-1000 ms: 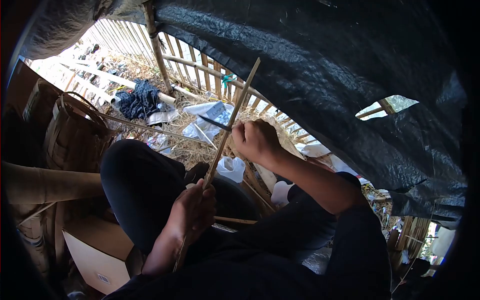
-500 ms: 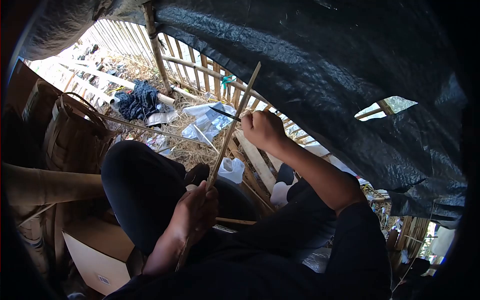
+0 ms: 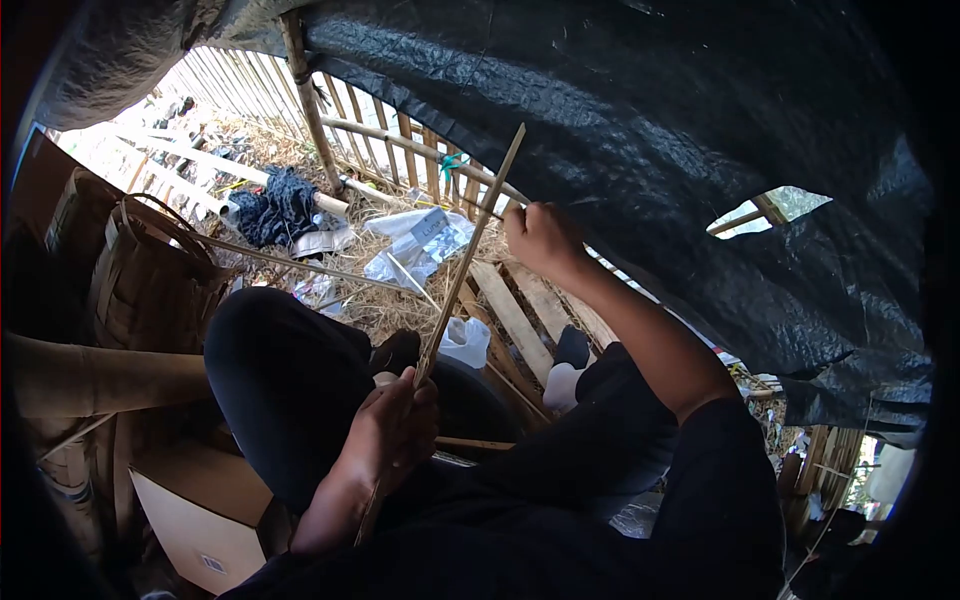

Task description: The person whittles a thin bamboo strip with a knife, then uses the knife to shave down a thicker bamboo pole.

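Observation:
My left hand is wrapped round the lower part of a long, thin bamboo strip, which slants up and away from my lap. Higher up, my right hand is closed on a knife whose dark blade crosses the strip below its far tip. The blade looks thin from this angle, and the fist hides the handle. Part of the strip's near end passes under my left forearm.
A cardboard box and a woven basket stand on the left, near a thick bamboo pole. Black plastic sheeting hangs at the right. Plastic bags and dark cloth lie on straw-strewn ground before a bamboo fence.
My right hand has moved slightly up and to the right with the knife, and the blade now shows narrower. My left hand and the strip are almost where they were.

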Demonstrator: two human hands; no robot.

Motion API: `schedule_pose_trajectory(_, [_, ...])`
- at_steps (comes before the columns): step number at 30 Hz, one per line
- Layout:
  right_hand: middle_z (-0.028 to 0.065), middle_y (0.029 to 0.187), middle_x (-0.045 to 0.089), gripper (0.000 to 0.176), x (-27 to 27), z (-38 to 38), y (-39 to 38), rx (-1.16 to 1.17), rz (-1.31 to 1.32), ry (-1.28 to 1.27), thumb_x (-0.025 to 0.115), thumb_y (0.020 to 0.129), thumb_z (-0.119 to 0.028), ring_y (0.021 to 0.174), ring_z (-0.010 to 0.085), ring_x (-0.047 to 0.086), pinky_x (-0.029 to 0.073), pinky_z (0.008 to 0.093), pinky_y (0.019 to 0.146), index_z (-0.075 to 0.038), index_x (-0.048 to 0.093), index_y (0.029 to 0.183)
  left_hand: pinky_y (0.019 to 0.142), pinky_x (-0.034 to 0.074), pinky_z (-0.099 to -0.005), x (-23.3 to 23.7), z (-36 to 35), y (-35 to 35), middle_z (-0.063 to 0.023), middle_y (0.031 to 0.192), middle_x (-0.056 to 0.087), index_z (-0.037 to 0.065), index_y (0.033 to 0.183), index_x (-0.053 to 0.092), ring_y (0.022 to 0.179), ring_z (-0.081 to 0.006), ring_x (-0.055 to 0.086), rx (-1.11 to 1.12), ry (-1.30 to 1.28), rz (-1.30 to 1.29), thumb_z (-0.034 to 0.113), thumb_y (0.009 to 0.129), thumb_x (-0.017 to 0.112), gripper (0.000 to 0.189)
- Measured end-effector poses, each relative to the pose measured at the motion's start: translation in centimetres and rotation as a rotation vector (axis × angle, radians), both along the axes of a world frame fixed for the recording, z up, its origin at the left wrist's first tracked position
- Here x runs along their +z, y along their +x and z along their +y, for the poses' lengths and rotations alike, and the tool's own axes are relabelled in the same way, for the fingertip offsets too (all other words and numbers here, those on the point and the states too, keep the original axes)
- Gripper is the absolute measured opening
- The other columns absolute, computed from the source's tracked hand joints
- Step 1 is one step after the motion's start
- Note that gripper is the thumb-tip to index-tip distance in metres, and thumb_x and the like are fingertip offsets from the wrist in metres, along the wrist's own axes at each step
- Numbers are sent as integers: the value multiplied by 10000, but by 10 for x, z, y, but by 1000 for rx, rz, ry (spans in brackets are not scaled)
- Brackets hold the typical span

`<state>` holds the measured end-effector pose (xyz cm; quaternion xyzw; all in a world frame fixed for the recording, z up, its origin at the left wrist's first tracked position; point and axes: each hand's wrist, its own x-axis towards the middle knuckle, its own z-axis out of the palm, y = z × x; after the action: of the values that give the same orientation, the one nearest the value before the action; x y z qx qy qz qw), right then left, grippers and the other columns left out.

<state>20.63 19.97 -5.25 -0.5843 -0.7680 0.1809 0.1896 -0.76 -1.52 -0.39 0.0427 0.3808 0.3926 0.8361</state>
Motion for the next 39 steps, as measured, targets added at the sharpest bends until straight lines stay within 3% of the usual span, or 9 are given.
schedule_pose_trajectory(6, [296, 590, 547, 470, -1, -15, -4, 170, 7, 37, 438, 899, -270, 579, 438, 616, 481, 497, 561, 69, 598, 615, 358, 219, -224, 6, 2, 0, 66, 555, 330, 136, 844, 456, 383, -67, 258, 4, -30, 41, 397, 1034, 382, 331])
schedule_pose_trajectory(10, [300, 708, 632, 619, -12, 36, 28, -177, -133, -160, 336, 952, -394, 720, 446, 662, 519, 510, 691, 55, 640, 655, 357, 223, -227, -3, 3, 11, 58, 555, 343, 120, 853, 472, 378, -75, 265, -42, -6, 107, 386, 1037, 376, 337])
schedule_pose_trajectory(13, [260, 655, 638, 735, -12, 43, 26, -442, 107, 1, 347, 947, -558, 672, 389, 668, 504, 484, 657, 27, 604, 583, 357, 228, -229, 3, 5, 9, 48, 530, 340, 102, 866, 482, 366, -82, 266, -66, 49, 143, 381, 1041, 363, 351])
schedule_pose_trajectory(15, [68, 479, 512, 740, -3, 36, 29, -349, 412, -371, 437, 865, -734, 483, 225, 545, 424, 361, 509, -88, 527, 516, 357, 230, -230, 6, 6, 8, 42, 515, 340, 92, 873, 488, 359, -86, 268, -85, 95, 139, 380, 1043, 353, 360])
schedule_pose_trajectory(18, [-33, 483, 405, 660, 9, 10, 15, -93, 366, -359, 577, 819, -704, 505, 97, 423, 331, 296, 487, -135, 459, 507, 354, 228, -235, 3, 8, 12, 29, 490, 333, 80, 868, 500, 348, -94, 274, -107, 113, 203, 373, 1044, 346, 375])
schedule_pose_trajectory(19, [-46, 525, 436, 551, 16, 0, 10, -60, 419, -313, 681, 817, -537, 555, 80, 425, 335, 299, 512, -94, 493, 549, 352, 267, -232, 2, 8, 11, 15, 502, 389, 77, 861, 511, 357, -98, 339, -108, 145, 225, 365, 1038, 359, 371])
schedule_pose_trajectory(23, [-5, 648, 527, 359, 7, -5, 10, -35, 555, -264, 653, 818, -354, 606, 98, 466, 396, 328, 555, -16, 560, 738, 391, 394, -252, 20, 13, 19, -62, 573, 543, 48, 911, 559, 425, -160, 528, -196, 270, 454, 385, 1019, 383, 395])
schedule_pose_trajectory(27, [-2, 647, 525, 348, 24, -21, 13, -27, 539, -253, 637, 833, -349, 617, 96, 472, 398, 320, 557, -16, 572, 757, 516, 484, -293, 7, 23, 17, -120, 737, 617, 31, 969, 565, 564, -215, 622, -152, 315, 340, 425, 1016, 363, 445])
schedule_pose_trajectory(39, [42, 762, 596, 427, 29, -90, -1, 218, 544, -358, 652, 899, -374, 705, 115, 575, 479, 294, 633, 30, 578, 1018, 514, 489, -273, 19, 29, 24, -114, 748, 604, 21, 1062, 536, 558, -211, 618, -259, 307, 244, 379, 1007, 366, 399])
